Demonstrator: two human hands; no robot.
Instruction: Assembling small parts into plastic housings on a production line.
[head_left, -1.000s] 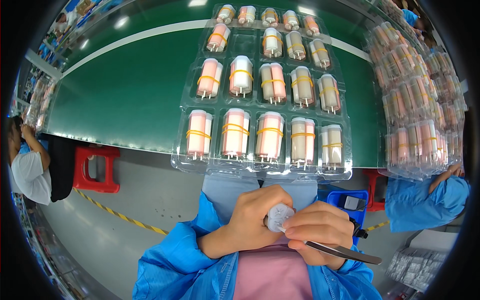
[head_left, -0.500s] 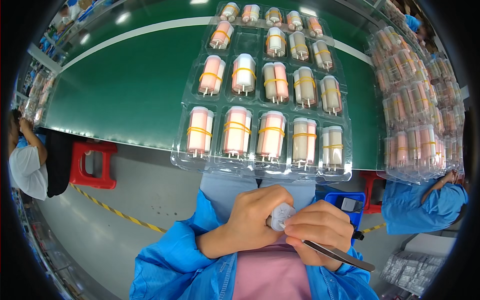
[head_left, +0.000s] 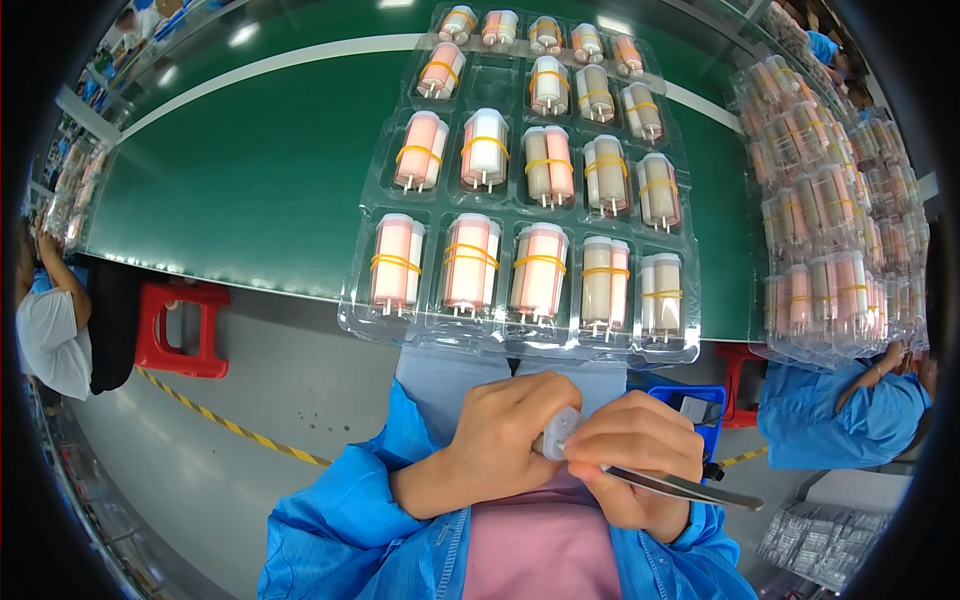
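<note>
My left hand (head_left: 500, 440) is closed round a small part with a pale, translucent oval end (head_left: 561, 436), held in front of my chest. The oval end faces my right hand (head_left: 640, 450), and most of the part's body is hidden in the left fingers. Dark metal tweezers (head_left: 700, 488) are gripped in the right hand, their rear end sticking out to the right. The right fingertips are at the face of the oval end. The tweezer tips are covered by the fingers, so I cannot tell what they touch.
Beyond my hands, a clear plastic tray (head_left: 494, 85) on the green table (head_left: 230, 200) carries rubber-banded pink, white and grey tube bundles. Similar trays (head_left: 820, 220) are stacked at right. A blue bin (head_left: 712, 425) stands beside my right hand. Red stools (head_left: 205, 350) and co-workers sit at both sides.
The tweezers' rear end has swung slightly up and to the right. The oval end has turned a little in my left hand; both hands stay in nearly the same place.
</note>
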